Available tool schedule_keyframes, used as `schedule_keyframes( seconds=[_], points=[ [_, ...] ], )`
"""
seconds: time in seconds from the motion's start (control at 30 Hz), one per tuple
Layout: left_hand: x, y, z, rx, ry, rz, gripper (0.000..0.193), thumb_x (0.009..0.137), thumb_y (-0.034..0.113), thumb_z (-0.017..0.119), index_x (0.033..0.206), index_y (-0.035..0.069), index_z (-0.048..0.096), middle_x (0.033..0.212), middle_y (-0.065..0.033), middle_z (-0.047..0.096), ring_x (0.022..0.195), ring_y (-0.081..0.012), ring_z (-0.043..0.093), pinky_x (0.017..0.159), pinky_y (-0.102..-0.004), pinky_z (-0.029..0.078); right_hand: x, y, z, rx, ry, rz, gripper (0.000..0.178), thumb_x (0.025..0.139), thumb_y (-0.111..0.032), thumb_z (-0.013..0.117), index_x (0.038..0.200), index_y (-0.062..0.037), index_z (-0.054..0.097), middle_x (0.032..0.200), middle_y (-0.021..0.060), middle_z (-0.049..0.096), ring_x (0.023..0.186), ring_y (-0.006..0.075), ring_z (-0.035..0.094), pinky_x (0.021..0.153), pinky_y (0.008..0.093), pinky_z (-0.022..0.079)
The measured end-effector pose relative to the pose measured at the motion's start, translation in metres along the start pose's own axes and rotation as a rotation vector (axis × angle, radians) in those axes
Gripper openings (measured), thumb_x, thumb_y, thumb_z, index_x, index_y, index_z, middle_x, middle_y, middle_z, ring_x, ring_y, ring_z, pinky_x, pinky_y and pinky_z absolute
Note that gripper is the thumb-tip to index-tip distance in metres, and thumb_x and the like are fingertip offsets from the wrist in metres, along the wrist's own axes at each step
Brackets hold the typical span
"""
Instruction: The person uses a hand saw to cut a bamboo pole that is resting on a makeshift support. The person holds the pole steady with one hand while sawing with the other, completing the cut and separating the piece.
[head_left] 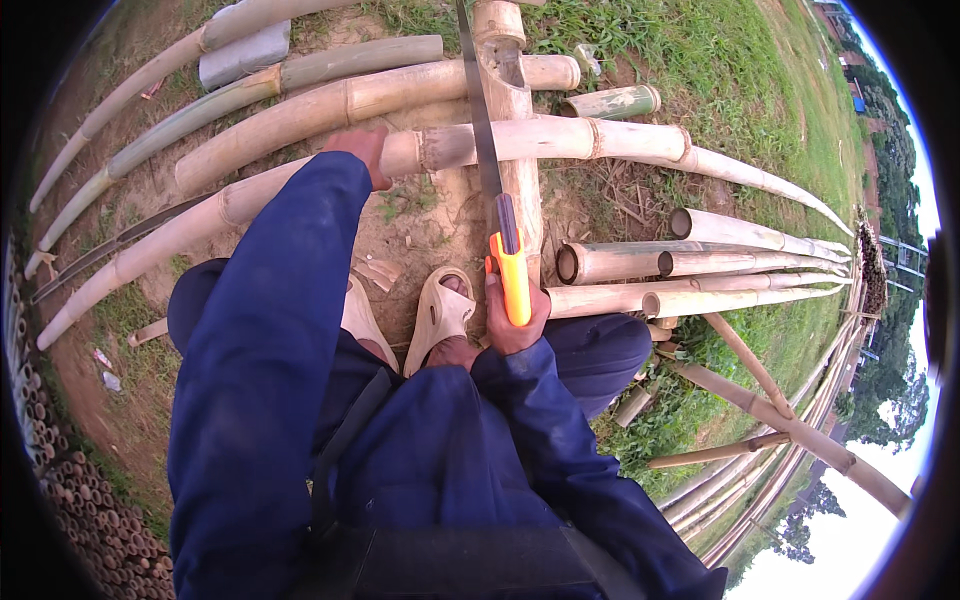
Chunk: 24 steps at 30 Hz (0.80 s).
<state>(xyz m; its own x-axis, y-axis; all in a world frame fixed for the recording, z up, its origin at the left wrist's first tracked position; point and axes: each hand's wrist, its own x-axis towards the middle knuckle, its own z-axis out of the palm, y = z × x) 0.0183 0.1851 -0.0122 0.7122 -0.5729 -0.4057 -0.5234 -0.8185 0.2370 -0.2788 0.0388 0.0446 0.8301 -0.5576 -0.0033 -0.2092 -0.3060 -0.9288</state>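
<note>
My right hand (517, 318) grips the orange handle of a hand saw (514, 285). The saw's long dark blade points away from me and lies across a pale bamboo pole (550, 139). A darkened band on that pole sits just left of the blade. My left hand (368, 153) is closed over the same pole, to the left of the blade, with its fingers partly hidden by the sleeve and wrist. Under the pole runs a thicker bamboo support (508, 95) with a notch cut in its far part.
More bamboo poles (410, 88) lie at the far left, near a grey block (245, 58). Several cut bamboo lengths (610, 262) lie to the right, and a short greenish piece (615, 102) is beyond. My sandalled feet (440, 318) are close below the pole. Stacked bamboo (100, 520) fills the lower left.
</note>
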Motion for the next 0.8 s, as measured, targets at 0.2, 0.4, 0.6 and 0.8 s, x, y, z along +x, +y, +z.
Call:
schedule_keyframes(
  seconds=[0.2, 0.4, 0.6, 0.8],
  points=[
    [-0.013, -0.003, -0.006, -0.028, -0.011, 0.017, 0.066, 0.069, 0.035, 0.086, 0.121, 0.006, 0.059, 0.110, -0.0187, 0.072, 0.105, -0.0385, 0.069, 0.092, -0.0485, 0.054, -0.078, 0.006, -0.028, -0.190, -0.077, 0.066, 0.013, 0.089, -0.006, 0.068, 0.099, 0.0023, 0.070, 0.073, 0.0116, 0.067, 0.064, 0.0180, 0.068, 0.062, 0.0348, 0.054],
    [-0.006, -0.005, 0.008, -0.044, 0.028, 0.060, 0.069, 0.067, 0.034, 0.087, 0.123, 0.004, 0.060, 0.102, -0.0178, 0.074, 0.099, -0.0352, 0.072, 0.087, -0.0466, 0.056, 0.010, 0.007, 0.007, 0.163, -0.013, 0.118, 0.013, 0.096, -0.003, 0.064, 0.106, 0.0041, 0.068, 0.079, 0.0031, 0.065, 0.065, 0.0089, 0.057, 0.059, 0.0249, 0.045],
    [-0.011, -0.009, -0.001, -0.039, 0.033, 0.083, 0.069, 0.066, 0.032, 0.087, 0.123, 0.005, 0.061, 0.100, -0.0170, 0.074, 0.098, -0.0344, 0.072, 0.086, -0.0459, 0.057, -0.032, 0.032, -0.007, 0.215, -0.031, 0.062, 0.025, 0.098, -0.001, 0.062, 0.120, 0.0086, 0.064, 0.105, 0.0124, 0.070, 0.089, 0.0161, 0.068, 0.079, 0.0268, 0.054],
    [-0.008, -0.002, -0.003, -0.046, 0.029, 0.054, 0.064, 0.067, 0.035, 0.088, 0.118, 0.004, 0.065, 0.107, -0.0187, 0.074, 0.104, -0.0337, 0.071, 0.091, -0.0450, 0.055, -0.071, 0.030, -0.025, 0.168, -0.027, 0.022, 0.033, 0.096, -0.001, 0.062, 0.126, 0.0101, 0.061, 0.113, 0.0186, 0.069, 0.103, 0.0214, 0.066, 0.090, 0.0338, 0.053]
  ],
)
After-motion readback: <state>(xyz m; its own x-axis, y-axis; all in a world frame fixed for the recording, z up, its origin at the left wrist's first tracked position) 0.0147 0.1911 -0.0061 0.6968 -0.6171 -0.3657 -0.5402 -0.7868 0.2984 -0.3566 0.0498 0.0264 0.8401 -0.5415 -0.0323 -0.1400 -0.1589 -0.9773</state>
